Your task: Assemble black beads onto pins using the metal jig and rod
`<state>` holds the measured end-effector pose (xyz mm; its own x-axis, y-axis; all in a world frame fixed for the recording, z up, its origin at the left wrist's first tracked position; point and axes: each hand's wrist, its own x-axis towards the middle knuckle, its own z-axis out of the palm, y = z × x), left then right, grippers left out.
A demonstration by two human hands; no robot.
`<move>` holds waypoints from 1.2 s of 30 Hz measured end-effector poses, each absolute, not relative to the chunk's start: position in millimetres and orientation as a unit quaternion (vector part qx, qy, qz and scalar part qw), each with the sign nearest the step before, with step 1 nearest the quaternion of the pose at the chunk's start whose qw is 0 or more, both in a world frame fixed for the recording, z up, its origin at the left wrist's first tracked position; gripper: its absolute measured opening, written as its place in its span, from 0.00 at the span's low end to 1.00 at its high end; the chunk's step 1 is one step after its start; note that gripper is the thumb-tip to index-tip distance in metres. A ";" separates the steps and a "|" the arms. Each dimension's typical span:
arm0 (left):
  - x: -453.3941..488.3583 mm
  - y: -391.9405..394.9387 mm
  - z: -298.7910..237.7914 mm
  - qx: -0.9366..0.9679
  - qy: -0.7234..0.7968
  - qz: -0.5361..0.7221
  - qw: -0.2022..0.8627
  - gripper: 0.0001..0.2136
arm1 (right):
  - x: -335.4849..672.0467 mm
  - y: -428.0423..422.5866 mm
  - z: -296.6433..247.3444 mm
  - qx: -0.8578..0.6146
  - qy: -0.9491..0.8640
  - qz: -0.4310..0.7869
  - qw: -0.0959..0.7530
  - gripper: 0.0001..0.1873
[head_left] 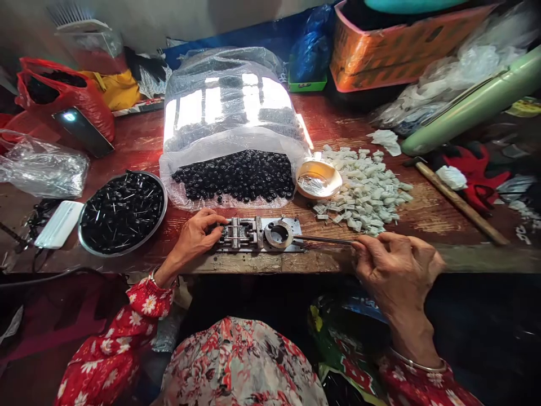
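Red-flowered sleeves and a lap fill the foreground, and past them both hands work at the front edge of the bench [139,141]. On that edge lies a metal jig [257,234]. The left hand [195,237] rests half-curled, fingertips on the jig's left end; I cannot tell whether they grip it or only press. The right hand [397,268] is closed, pinching the end of a thin rod [325,239] that runs into the jig's right side. A round pan [122,211] at the left is nearly full of black pieces with pins, probably finished ones. Much looks left: the plastic bag [236,175] spills black beads, and a white heap [367,189] lies beside a small bowl [318,179].
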<state>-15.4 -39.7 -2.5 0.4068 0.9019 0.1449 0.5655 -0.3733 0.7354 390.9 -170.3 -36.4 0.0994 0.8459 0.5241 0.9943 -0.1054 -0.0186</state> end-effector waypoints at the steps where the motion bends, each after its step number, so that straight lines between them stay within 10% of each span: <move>1: -17.4 -39.8 -2.1 0.784 0.461 0.275 0.311 0.10 | 390.4 -170.2 -35.9 -0.718 -0.641 -0.195 0.188 0.13; 20: -30.1 -55.0 -16.2 0.811 0.438 0.285 0.262 0.17 | 367.0 -210.8 -21.5 -0.706 -0.659 -0.222 0.135 0.17; 36: -33.4 -60.2 -22.7 0.863 0.442 0.220 0.104 0.27 | 340.5 -241.9 -6.9 -0.572 -0.432 0.682 0.143 0.31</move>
<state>-33.4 -60.2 -22.7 0.5127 0.8086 0.2885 0.7170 -0.5881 0.3742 340.5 -241.9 -6.9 -0.3036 0.6901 -0.6569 0.2990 -0.5856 -0.7534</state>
